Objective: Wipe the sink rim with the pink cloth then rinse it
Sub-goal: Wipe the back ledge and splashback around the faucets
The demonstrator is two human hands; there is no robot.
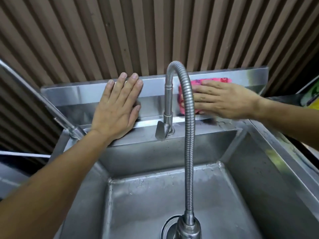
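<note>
A brown corrugated metal wall [120, 31] fills the background behind the work area. Below it sits a rectangular stainless-steel sink [259, 152] with a deep basin; the basin holds only scattered water droplets and a wet sheen on its floor, with a round drain [166, 226] partly hidden behind the spout end. Along the back of the sink rises a low stainless-steel backsplash [153, 95], the raised rear part of the rim. A flexible ribbed steel gooseneck tap [189, 135] stands on the rear ledge, arches up and hangs down into the basin, with a flat lever handle [160, 131] at its base.

The left hand [117, 107] lies flat against the backsplash left of the tap, fingers straight and together, holding nothing. The right hand [222, 99] lies flat as well, fingers extended, pressing a pink patterned cloth [195, 82] against the backsplash just right of the tap; the cloth is pinned under the palm and fingers rather than gripped.
</note>
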